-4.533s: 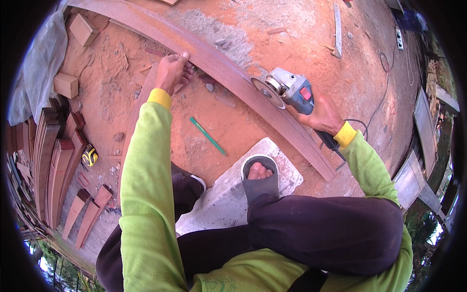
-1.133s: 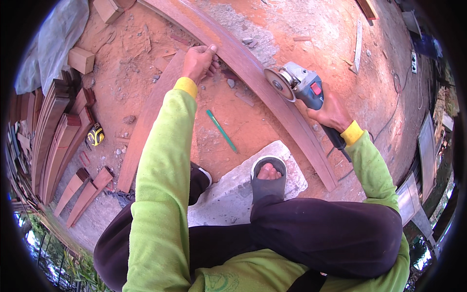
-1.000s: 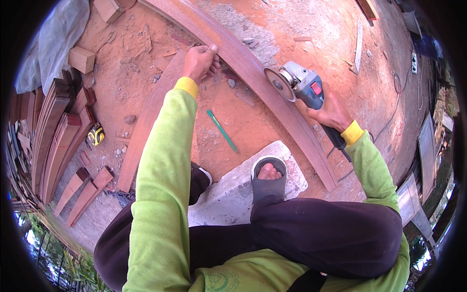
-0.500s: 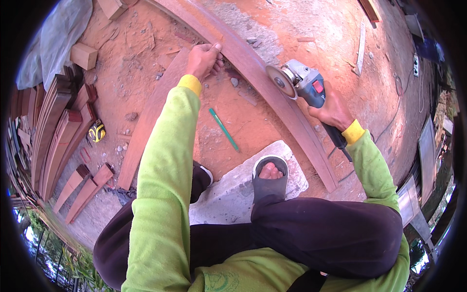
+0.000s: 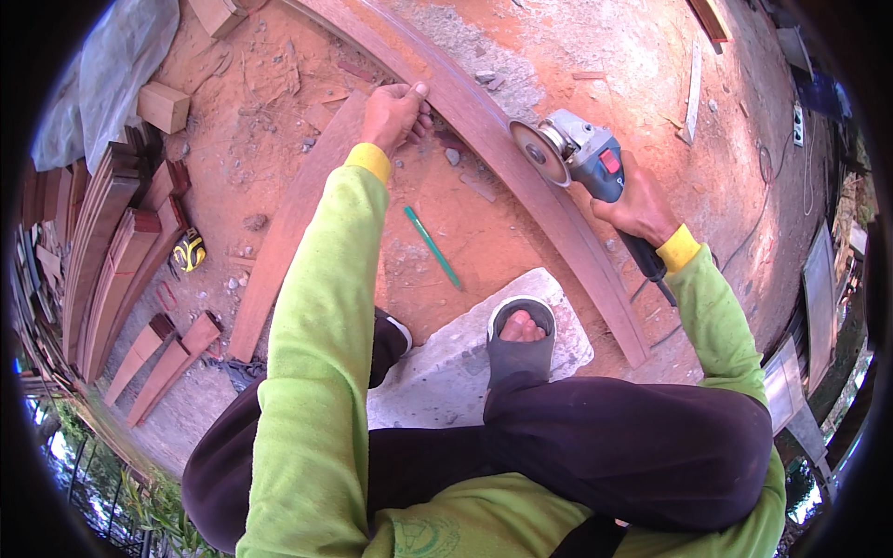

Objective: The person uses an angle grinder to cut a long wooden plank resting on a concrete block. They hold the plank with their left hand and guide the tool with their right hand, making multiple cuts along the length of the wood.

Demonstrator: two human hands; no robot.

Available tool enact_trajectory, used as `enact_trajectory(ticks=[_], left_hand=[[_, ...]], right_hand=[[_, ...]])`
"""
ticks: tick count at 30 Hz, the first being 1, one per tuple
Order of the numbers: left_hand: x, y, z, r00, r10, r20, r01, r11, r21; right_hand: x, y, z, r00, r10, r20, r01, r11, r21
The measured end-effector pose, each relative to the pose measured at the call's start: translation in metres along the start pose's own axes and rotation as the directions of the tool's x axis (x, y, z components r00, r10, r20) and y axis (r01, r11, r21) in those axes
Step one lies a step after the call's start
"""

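My right hand is wrapped round the blue-and-grey body of an angle grinder with a red switch. The grinder's disc stands upright against the surface of a long curved wooden plank; I cannot tell whether it cuts in. My left hand is closed at the plank's inner edge farther up, thumb and curled fingers pinching it. A second wooden plank lies on the ground under my left forearm. Between the two planks rests a green pen.
At left stand stacked curved wood pieces, a yellow tape measure and a wood block. My sandalled foot is on a pale stone slab. The grinder's cord trails right toward a white power strip.
Almost nothing differs. The whole view has shifted slightly, and both hands, the grinder and the plank keep their places relative to each other.
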State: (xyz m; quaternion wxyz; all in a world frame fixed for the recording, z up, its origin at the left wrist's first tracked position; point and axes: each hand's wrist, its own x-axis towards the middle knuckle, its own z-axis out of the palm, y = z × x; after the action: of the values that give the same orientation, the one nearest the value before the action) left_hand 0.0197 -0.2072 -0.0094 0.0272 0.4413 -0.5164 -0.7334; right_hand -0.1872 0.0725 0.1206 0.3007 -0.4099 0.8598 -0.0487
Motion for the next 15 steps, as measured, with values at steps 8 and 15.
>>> enact_trajectory(ticks=[8,15], left_hand=[[-0.0016,0.0006,0.0044,0.999,0.011,-0.038,-0.012,0.999,-0.039],[-0.0022,0.0007,0.0051,0.998,0.021,-0.055,-0.023,0.999,-0.040]], right_hand=[[0.0031,-0.0009,-0.0010,1.000,0.009,0.012,-0.009,1.000,-0.017],[0.0052,-0.0038,-0.0017,1.000,0.005,0.010,-0.005,1.000,-0.011]])
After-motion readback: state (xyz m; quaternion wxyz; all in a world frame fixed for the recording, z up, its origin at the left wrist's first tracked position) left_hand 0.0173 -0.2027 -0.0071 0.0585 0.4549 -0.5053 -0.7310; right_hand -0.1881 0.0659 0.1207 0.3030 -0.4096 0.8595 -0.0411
